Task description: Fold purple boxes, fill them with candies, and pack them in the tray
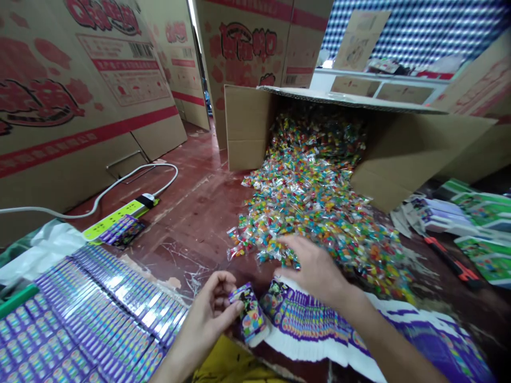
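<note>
My left hand (211, 308) is closed around a small purple candy box (250, 314), its thumb across the printed front. My right hand (313, 266) is at the near edge of a heap of small clear candy packets (303, 197) filled with colourful sweets. Its thumb and index finger are apart, with packets showing between them; the other fingers are largely hidden. Below the right hand and forearm lies a fanned row of flat purple cartons (307, 322) with white flaps. More flat purple cartons (431, 340) lie at the lower right.
Candy packets spill from a tipped cardboard box (249, 127). Closed purple boxes (91, 303) stand in tight rows at left. Near them lies a yellow-green power strip (120, 215) with a white cable (98, 205). Red-and-black pliers (453, 260) and green cartons (485, 255) lie at right.
</note>
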`<move>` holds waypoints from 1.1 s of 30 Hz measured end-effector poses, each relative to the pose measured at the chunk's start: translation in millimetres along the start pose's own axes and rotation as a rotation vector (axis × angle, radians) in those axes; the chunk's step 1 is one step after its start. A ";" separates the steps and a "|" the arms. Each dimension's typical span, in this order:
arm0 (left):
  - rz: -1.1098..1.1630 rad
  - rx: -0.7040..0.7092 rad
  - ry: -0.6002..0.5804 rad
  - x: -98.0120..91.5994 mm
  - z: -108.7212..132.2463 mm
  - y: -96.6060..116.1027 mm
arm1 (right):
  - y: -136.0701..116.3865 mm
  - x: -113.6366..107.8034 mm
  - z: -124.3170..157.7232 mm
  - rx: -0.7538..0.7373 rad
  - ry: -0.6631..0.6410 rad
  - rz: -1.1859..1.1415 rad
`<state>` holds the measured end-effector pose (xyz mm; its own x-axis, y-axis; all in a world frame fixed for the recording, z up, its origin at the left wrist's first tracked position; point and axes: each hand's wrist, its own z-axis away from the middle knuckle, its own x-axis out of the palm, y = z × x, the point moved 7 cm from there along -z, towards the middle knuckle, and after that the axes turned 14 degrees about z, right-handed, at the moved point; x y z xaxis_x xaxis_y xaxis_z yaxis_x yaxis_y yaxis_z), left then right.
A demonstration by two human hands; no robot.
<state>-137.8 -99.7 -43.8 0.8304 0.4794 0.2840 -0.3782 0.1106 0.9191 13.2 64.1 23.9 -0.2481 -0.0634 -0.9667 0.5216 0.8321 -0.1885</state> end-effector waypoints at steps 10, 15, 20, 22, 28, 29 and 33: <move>0.180 -0.138 0.023 -3.4 6.3 -9.1 | 61.4 14.0 -32.9 0.094 0.135 0.204; 0.021 -0.020 -0.032 3.4 -4.0 -13.5 | 67.0 -10.5 -27.6 0.157 0.211 0.067; -0.250 0.143 -0.029 11.1 -6.6 -15.0 | 16.7 -32.7 -17.9 -0.054 0.015 -0.060; -0.314 0.190 -0.037 15.2 -4.0 -12.5 | -6.5 -35.1 -15.4 -0.144 -0.076 -0.017; -0.353 0.234 -0.072 26.1 6.1 -3.9 | -41.8 -23.4 -14.8 -0.261 -0.181 0.222; -0.342 0.225 -0.077 28.1 7.0 -3.7 | -46.5 -21.3 -14.4 -0.283 -0.177 0.201; -0.187 0.138 -0.109 36.9 8.2 -10.2 | -58.1 -22.3 -12.3 -0.313 -0.128 -0.033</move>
<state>-99.9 -90.2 -40.4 0.9229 0.3638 0.1261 -0.1604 0.0656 0.9849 -21.6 24.0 58.5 -0.1456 -0.1449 -0.9787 0.2340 0.9561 -0.1763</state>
